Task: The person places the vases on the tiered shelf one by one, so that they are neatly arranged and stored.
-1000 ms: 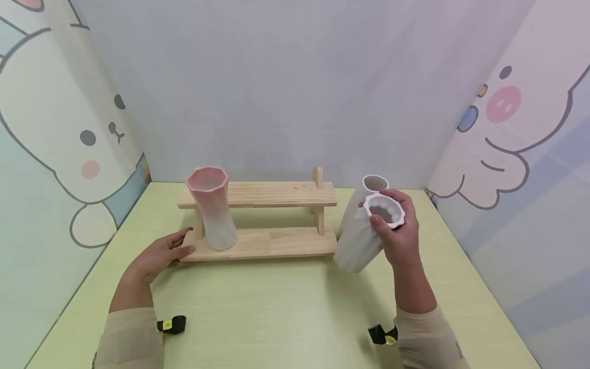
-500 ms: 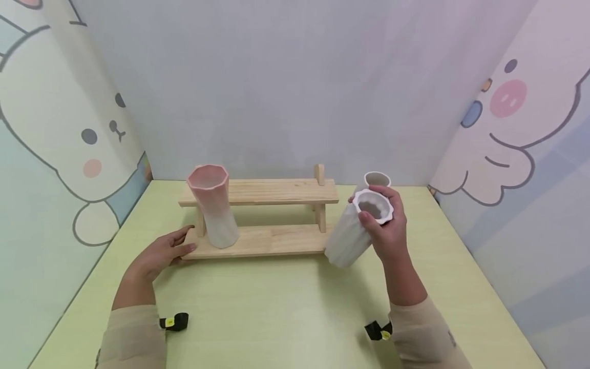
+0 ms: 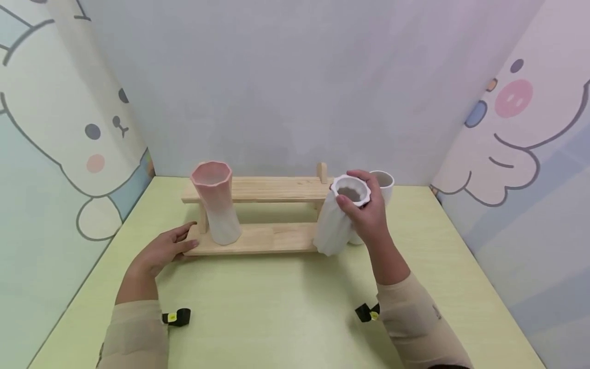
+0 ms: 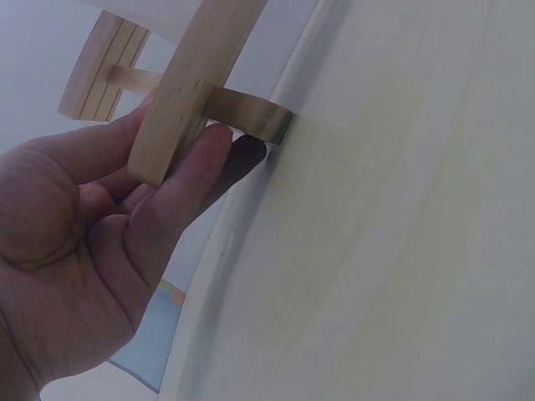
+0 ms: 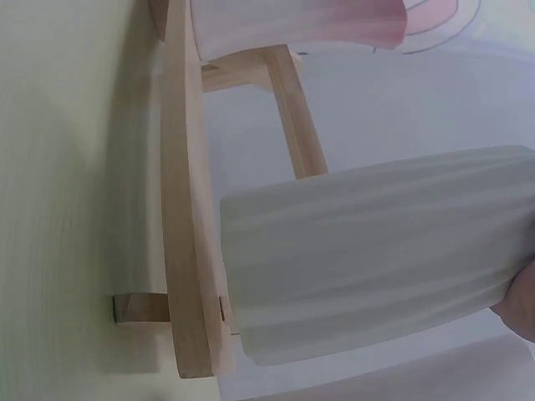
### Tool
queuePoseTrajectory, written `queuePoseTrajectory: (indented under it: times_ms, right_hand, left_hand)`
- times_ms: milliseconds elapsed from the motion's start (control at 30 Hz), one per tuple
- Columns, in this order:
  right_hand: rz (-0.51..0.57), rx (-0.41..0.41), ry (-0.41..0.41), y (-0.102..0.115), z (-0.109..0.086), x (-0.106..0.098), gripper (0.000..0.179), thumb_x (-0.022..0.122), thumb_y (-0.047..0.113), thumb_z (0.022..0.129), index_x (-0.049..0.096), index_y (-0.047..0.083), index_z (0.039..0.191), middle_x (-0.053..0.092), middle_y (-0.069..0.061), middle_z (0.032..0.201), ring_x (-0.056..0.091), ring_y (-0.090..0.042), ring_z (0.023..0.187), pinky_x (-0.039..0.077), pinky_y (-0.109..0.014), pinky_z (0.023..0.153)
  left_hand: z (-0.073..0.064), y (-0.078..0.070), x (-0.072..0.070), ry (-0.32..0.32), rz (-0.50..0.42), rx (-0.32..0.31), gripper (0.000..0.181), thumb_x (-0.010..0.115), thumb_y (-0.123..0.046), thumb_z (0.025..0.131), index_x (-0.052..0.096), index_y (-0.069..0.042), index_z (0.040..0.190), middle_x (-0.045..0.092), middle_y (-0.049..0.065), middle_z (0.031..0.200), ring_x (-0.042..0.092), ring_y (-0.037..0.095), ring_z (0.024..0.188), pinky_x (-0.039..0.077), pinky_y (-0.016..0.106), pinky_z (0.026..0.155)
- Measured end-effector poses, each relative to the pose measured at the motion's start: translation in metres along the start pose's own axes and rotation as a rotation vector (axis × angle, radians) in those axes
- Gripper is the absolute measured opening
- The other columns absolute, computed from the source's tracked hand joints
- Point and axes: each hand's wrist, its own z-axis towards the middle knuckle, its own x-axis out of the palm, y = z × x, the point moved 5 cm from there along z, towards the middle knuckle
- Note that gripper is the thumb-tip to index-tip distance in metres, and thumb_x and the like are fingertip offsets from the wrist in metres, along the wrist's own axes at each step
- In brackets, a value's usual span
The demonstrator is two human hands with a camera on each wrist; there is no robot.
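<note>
My right hand grips a white ribbed vase near its scalloped rim, thumb in front. The vase leans slightly, its base at the right end of the lower board of a two-tier wooden shelf. In the right wrist view the vase's base is close over the board; I cannot tell if they touch. My left hand pinches the lower board's left end, also seen in the left wrist view around the board end. A pink-to-white vase stands upright at the left of that board.
Another white vase stands behind my right hand, partly hidden by it. A pale wall closes off the back of the light green table. Cartoon-printed side panels flank it.
My right hand has carried the ribbed vase leftward, from beside the shelf to its right end, and the vase has become more upright. My left hand keeps hold of the board.
</note>
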Motion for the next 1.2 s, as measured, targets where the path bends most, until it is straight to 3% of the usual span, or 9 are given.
queuePoseTrajectory:
  times_ms: [433,967,1200]
  right_hand:
    - [-0.113,0.057,0.011,-0.018,0.019,0.022,0.054,0.076,0.015,0.082,0.051,0.005,0.129,0.063,-0.002,0.104,0.06,-0.014,0.091,0.051,-0.025,0.075]
    - [-0.165,0.198,0.081,-0.031,0.026,0.044,0.06,0.079,0.031,0.082,0.048,0.019,0.132,0.061,-0.005,0.113,0.06,-0.02,0.098,0.052,-0.035,0.08]
    - [-0.143,0.17,0.061,-0.041,0.033,0.047,0.057,0.077,0.031,0.084,0.049,0.017,0.131,0.061,-0.005,0.111,0.06,-0.019,0.097,0.052,-0.034,0.08]
  left_hand:
    - [0.001,-0.002,0.0,0.001,-0.015,-0.003,0.087,0.064,-0.046,0.093,0.014,-0.018,0.159,0.01,0.023,0.162,0.066,0.011,0.098,0.053,0.023,0.082]
    - [0.002,0.0,0.002,0.004,-0.036,-0.006,0.086,0.064,-0.043,0.094,0.014,-0.017,0.159,0.012,0.023,0.161,0.063,0.011,0.107,0.054,0.026,0.084]
    - [0.0,-0.002,0.001,-0.007,-0.026,-0.009,0.086,0.065,-0.044,0.093,0.016,-0.017,0.159,0.014,0.021,0.161,0.063,0.015,0.11,0.054,0.025,0.084]
